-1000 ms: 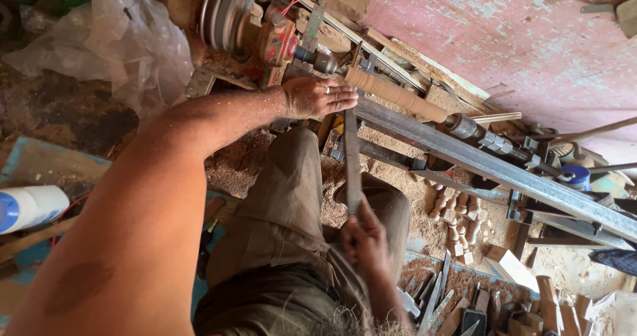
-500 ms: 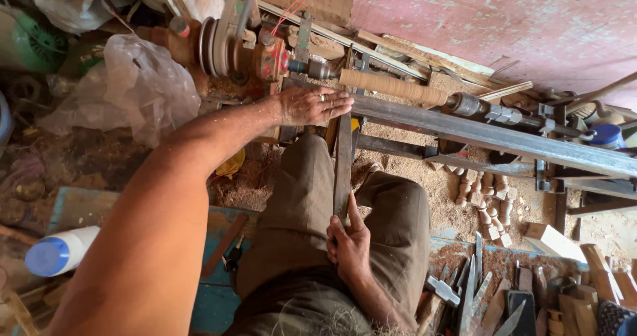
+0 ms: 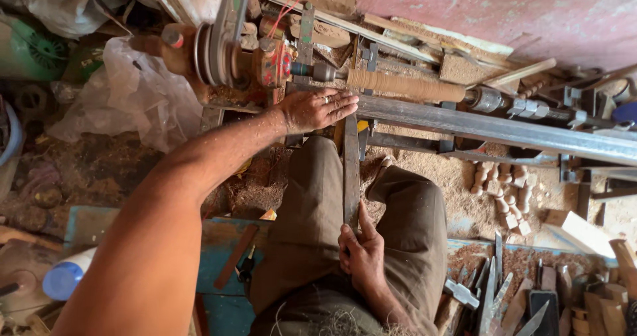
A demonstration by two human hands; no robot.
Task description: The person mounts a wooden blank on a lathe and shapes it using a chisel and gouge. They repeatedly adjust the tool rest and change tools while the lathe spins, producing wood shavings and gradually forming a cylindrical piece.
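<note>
Sawdust-strewn lathe (image 3: 411, 87): left hand (image 3: 317, 107) stays flat, fingers released; right hand (image 3: 361, 256) still grips chisel (image 3: 350, 170).

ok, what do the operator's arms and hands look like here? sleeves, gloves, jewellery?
Both hands are bare, no gloves. The left hand wears a ring on one finger, and the left forearm is uncovered with no sleeve in view, dusted with fine wood shavings. The right hand shows no ring or watch that I can make out; its forearm is bare too, mostly out of frame. Olive-brown trousers below.
</note>
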